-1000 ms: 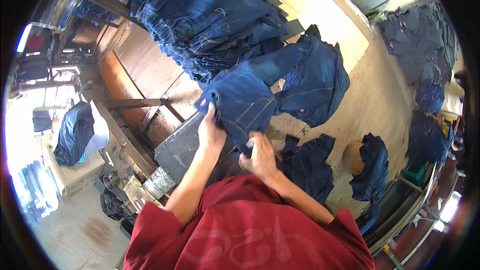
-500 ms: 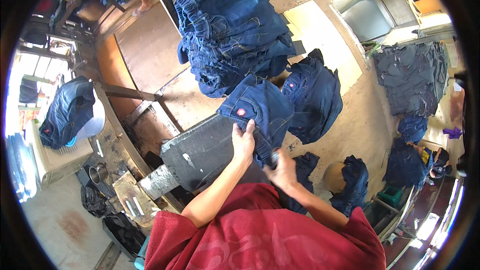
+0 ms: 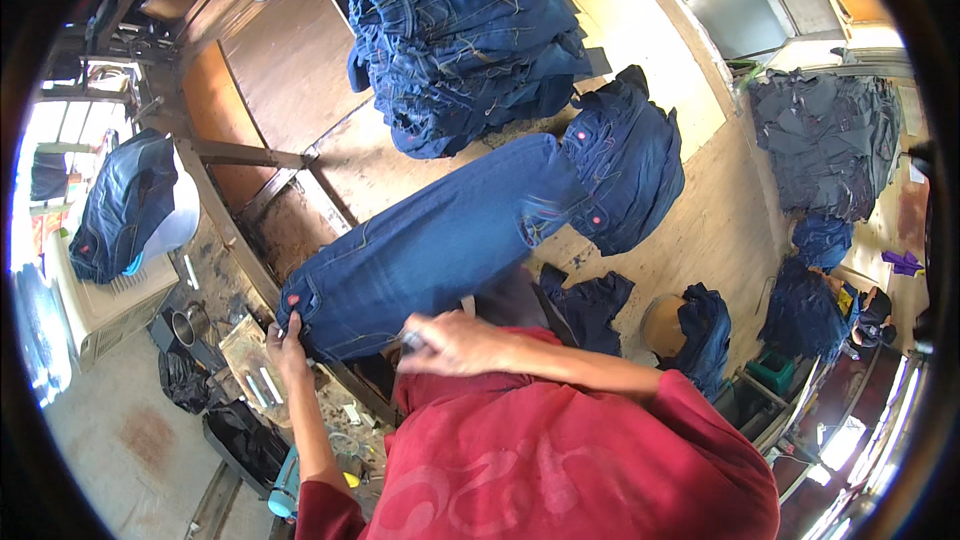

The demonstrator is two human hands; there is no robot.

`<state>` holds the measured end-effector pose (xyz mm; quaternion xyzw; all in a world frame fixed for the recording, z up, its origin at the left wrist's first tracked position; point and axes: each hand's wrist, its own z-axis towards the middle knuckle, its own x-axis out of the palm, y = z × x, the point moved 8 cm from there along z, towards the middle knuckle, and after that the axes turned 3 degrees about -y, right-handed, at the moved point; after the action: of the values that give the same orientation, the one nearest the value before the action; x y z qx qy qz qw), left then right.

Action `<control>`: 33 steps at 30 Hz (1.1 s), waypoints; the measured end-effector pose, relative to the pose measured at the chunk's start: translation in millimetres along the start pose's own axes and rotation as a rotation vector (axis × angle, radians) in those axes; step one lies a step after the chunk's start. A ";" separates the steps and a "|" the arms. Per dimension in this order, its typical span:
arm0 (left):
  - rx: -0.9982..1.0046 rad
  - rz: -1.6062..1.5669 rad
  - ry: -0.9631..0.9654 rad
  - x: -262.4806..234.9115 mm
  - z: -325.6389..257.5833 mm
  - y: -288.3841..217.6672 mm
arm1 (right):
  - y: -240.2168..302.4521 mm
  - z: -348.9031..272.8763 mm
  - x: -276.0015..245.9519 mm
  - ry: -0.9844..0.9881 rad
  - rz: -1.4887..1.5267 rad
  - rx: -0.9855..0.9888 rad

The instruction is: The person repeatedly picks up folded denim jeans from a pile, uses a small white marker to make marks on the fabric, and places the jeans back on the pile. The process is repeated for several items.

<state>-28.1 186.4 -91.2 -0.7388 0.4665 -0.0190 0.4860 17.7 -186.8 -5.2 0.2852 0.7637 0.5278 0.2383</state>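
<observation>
**Both hands on a pair of jeans stretched across the table**

Person in red shirt (image 3: 560, 460) stands at a wooden table (image 3: 290, 70). One pair of jeans (image 3: 430, 245) lies stretched out flat across the table edge, waistband end near the person's left, the far end running up-right against a smaller heap of jeans (image 3: 635, 165).

Left hand (image 3: 285, 345) at the waistband corner, fingers clenched on the denim edge. Right hand (image 3: 450, 342) lies on the near hem of the same jeans, fingers curled; something small and metallic shows at the knuckles, too small to tell what. Whether it pinches cloth or only presses down, cannot tell.

Big stack of folded jeans (image 3: 460, 30) on the table behind, just beyond the stretched pair. More dark denim lies on the floor (image 3: 700, 230) to the right, well apart. Another pile of dark garments (image 3: 830, 140) sits far right. A garment draped over a white box (image 3: 130, 205) at far left. Metal cup (image 3: 190, 323) near the left hand.
</observation>
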 end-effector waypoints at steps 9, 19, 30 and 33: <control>0.829 0.410 -0.549 39.5 -112.1 -87.1 | -12.0 -5.3 -125.7 -0.550 -0.656 -0.409; 0.761 0.395 -0.638 156.5 -240.4 -76.3 | 5.3 -10.4 -154.8 -0.211 -0.735 -0.648; 0.753 0.223 -0.406 227.9 -217.2 -136.2 | -29.7 -3.5 -429.6 -0.864 0.097 -0.056; 0.728 0.132 -0.408 242.1 -209.1 -150.0 | -29.2 30.7 -504.0 -0.966 0.140 -0.014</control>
<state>108.4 -117.5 26.3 -0.4760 0.3699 -0.0047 0.7978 397.5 -520.7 -11.2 0.5467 0.5412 0.3549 0.5313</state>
